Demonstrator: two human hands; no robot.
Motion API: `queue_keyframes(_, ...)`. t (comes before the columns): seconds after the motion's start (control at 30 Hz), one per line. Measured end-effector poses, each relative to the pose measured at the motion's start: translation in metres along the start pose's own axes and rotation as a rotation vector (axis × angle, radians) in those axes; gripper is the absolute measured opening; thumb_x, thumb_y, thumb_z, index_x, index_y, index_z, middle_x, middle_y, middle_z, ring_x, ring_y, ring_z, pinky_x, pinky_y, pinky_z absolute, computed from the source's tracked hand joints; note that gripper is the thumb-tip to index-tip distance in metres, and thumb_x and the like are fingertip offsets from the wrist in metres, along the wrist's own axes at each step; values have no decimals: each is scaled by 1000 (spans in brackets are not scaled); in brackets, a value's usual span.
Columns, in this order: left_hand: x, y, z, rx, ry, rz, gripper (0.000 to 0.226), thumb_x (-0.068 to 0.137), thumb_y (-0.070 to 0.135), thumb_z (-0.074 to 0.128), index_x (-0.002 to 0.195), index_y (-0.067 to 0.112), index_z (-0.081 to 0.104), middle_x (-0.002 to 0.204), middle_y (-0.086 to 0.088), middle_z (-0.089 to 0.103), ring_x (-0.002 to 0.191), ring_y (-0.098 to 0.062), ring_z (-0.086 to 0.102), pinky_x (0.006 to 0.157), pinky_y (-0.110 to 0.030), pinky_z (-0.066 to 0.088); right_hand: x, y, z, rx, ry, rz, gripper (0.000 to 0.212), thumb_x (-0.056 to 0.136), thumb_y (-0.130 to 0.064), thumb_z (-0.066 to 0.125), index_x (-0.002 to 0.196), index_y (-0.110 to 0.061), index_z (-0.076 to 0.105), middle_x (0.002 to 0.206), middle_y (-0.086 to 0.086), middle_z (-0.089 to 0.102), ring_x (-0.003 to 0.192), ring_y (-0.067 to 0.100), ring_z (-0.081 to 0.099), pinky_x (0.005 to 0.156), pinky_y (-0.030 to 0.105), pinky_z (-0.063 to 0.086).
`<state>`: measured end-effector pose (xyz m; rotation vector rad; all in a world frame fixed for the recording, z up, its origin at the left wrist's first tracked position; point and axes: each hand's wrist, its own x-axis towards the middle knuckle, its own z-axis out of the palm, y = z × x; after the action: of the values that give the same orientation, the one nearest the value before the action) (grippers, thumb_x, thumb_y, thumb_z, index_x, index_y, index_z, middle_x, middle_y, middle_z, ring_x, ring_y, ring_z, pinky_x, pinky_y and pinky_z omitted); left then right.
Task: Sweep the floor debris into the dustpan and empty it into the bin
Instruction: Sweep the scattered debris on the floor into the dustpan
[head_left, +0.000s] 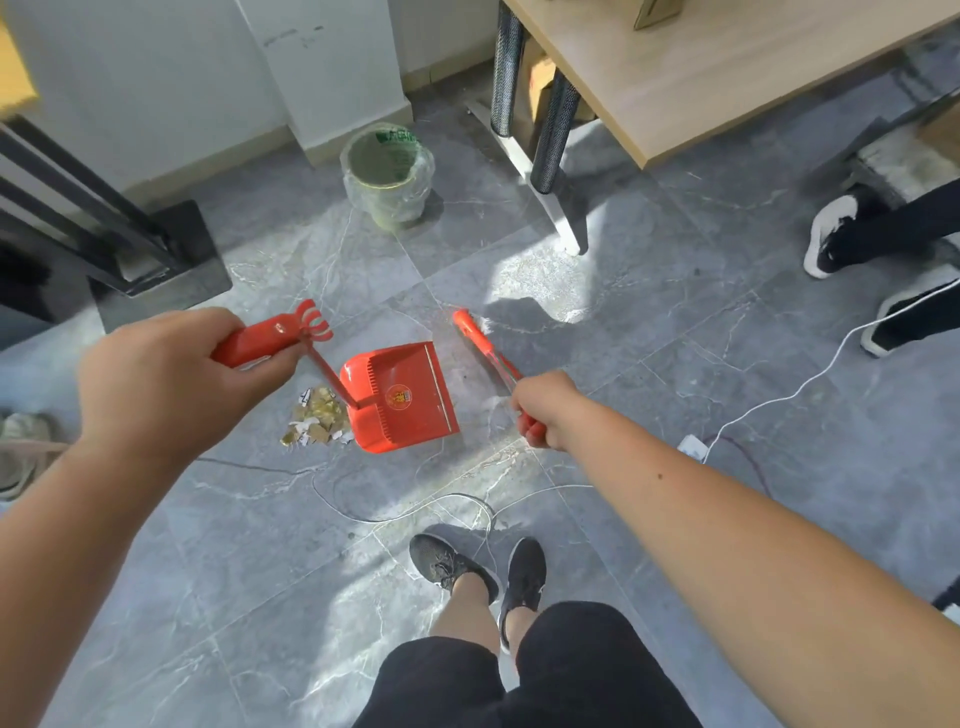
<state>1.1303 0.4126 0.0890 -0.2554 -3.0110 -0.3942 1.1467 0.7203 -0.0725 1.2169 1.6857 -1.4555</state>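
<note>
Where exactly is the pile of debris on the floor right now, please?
In the head view the debris pile lies on the grey floor left of centre, right beside the back left edge of the red dustpan, below the left hand.

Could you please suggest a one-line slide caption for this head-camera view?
Left hand holds the red dustpan beside paper debris; right hand grips the broom, lined bin beyond.
</note>
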Motion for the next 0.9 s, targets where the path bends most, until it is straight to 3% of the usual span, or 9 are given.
queue_keyframes(0.1, -9, 8, 1, 16, 2, 32, 55, 80, 63, 64, 62, 11, 59, 50, -4, 46, 47, -27, 44, 48, -33, 43, 2, 5, -15, 1, -7, 6, 20, 87, 6, 42, 81, -13, 47, 60, 5, 39, 27, 9, 34, 36, 10, 27)
queue_keyframes(0.23, -27, 14, 7, 35, -3, 23, 55, 79, 62, 65, 62, 11, 58, 51, -4, 46, 49, -29, 46, 48, -37, 44, 6, 25, -31, 46, -21, 72, 24, 85, 7, 39, 79, -15, 47, 50, 2, 38, 43, 11, 32, 34, 11, 30)
queue_keyframes(0.37, -42, 16, 10, 24, 2, 25, 51, 77, 60, 68, 60, 14, 56, 50, 0, 43, 48, -28, 43, 49, -32, 42, 4, 44, -36, 59, -66, 129, 23, 85, 7, 37, 77, -12, 48, 34, -1, 37, 36, 9, 32, 33, 12, 33)
queue_keyframes(0.47, -51, 11, 8, 22, -10, 37, 51, 76, 61, 67, 59, 14, 56, 49, 2, 42, 46, -25, 42, 48, -30, 40, -5, 58, -28, 62, -103, 147, 21, 92, 2, 36, 80, -12, 47, 38, -1, 37, 30, 7, 35, 32, 12, 32)
queue_keyframes(0.67, -70, -27, 0, -33, 8, 38, 51, 77, 60, 73, 58, 17, 53, 48, -2, 44, 46, -29, 44, 47, -34, 43, -18, 88, 26, 190, -92, 156, 21, 91, 6, 36, 88, -12, 47, 63, 5, 38, 42, 10, 38, 33, 11, 29)
queue_keyframes(0.8, -87, -65, -9, -89, 5, 32, 48, 76, 57, 76, 58, 18, 54, 48, -4, 45, 47, -30, 46, 48, -31, 42, -43, 109, 79, 239, -82, 161, 24, 90, 9, 37, 99, -10, 49, 68, 7, 41, 47, 11, 39, 38, 12, 30)
queue_keyframes(0.9, -97, -100, -16, -114, -13, 43, 49, 75, 57, 79, 58, 18, 55, 47, -3, 46, 46, -29, 47, 48, -30, 40, -65, 122, 118, 259, -98, 168, 22, 89, 11, 40, 95, -6, 52, 64, 6, 42, 47, 11, 39, 39, 14, 29)
